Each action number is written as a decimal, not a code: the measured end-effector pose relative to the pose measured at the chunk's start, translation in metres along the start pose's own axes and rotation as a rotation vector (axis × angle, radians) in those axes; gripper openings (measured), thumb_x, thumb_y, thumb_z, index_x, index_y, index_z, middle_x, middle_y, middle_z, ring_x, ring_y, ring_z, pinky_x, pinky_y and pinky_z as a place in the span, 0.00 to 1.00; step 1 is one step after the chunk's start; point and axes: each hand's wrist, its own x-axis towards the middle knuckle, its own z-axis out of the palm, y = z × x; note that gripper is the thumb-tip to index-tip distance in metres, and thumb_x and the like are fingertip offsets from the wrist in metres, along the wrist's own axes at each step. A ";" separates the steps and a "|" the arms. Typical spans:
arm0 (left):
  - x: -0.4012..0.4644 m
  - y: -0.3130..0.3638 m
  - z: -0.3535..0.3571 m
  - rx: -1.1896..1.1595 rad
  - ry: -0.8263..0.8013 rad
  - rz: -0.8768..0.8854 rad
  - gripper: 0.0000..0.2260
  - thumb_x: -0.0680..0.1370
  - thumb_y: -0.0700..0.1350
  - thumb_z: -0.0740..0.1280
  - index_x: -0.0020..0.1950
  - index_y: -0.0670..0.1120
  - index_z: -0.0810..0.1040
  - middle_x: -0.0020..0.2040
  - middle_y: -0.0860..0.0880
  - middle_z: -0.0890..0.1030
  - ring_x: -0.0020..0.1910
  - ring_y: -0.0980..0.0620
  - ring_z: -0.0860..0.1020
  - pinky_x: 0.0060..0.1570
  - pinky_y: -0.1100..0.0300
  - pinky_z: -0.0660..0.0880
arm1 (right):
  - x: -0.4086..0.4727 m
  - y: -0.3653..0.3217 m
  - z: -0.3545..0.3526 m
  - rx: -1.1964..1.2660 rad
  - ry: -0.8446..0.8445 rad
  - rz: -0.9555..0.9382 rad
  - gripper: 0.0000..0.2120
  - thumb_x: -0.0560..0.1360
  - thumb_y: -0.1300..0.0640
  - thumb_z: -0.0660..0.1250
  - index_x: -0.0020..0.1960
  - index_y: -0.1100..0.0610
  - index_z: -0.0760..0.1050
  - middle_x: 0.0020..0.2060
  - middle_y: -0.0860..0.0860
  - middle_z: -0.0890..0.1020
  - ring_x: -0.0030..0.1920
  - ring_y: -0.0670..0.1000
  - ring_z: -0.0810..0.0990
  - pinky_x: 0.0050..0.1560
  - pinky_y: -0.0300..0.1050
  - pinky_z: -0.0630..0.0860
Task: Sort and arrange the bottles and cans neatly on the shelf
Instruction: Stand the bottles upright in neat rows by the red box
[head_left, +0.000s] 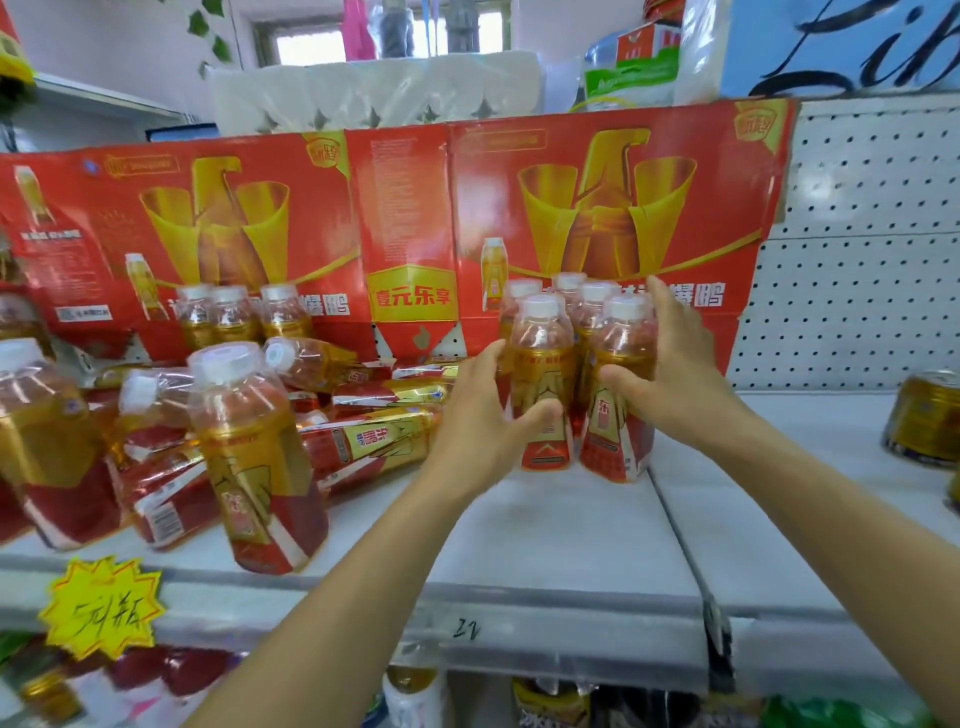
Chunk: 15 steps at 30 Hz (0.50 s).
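Toward one o'clock on the shelf (545, 530), left hand (480, 415) and right hand (670, 379) each curl fingers round an upright bottle, squaring the standing cluster (576, 364); toppled bottles (363, 415) wait at nine o'clock.

Bare shelf (561, 540) lies open near the front, centre and right. Toppled bottles (363, 415) crowd the left, a standing cluster (576, 384) fills the far centre, and cans (927, 423) edge the right.
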 end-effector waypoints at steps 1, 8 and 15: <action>-0.013 0.002 -0.009 0.032 0.033 0.055 0.35 0.74 0.56 0.72 0.76 0.53 0.59 0.72 0.54 0.65 0.71 0.56 0.64 0.70 0.54 0.65 | -0.006 -0.007 0.003 -0.072 0.084 -0.033 0.42 0.73 0.53 0.71 0.78 0.52 0.49 0.75 0.52 0.56 0.75 0.56 0.53 0.73 0.53 0.53; -0.080 -0.019 -0.078 0.167 0.235 0.299 0.21 0.77 0.50 0.70 0.68 0.51 0.70 0.62 0.56 0.72 0.62 0.58 0.71 0.61 0.60 0.72 | -0.054 -0.092 0.052 0.023 0.293 -0.327 0.25 0.72 0.57 0.68 0.69 0.56 0.69 0.70 0.54 0.67 0.72 0.55 0.61 0.74 0.44 0.53; -0.120 -0.072 -0.160 0.081 0.499 0.361 0.07 0.77 0.43 0.66 0.55 0.48 0.76 0.50 0.54 0.75 0.48 0.53 0.76 0.45 0.59 0.74 | -0.099 -0.170 0.132 0.369 -0.151 -0.293 0.31 0.75 0.49 0.70 0.74 0.51 0.62 0.69 0.46 0.69 0.70 0.46 0.66 0.70 0.52 0.67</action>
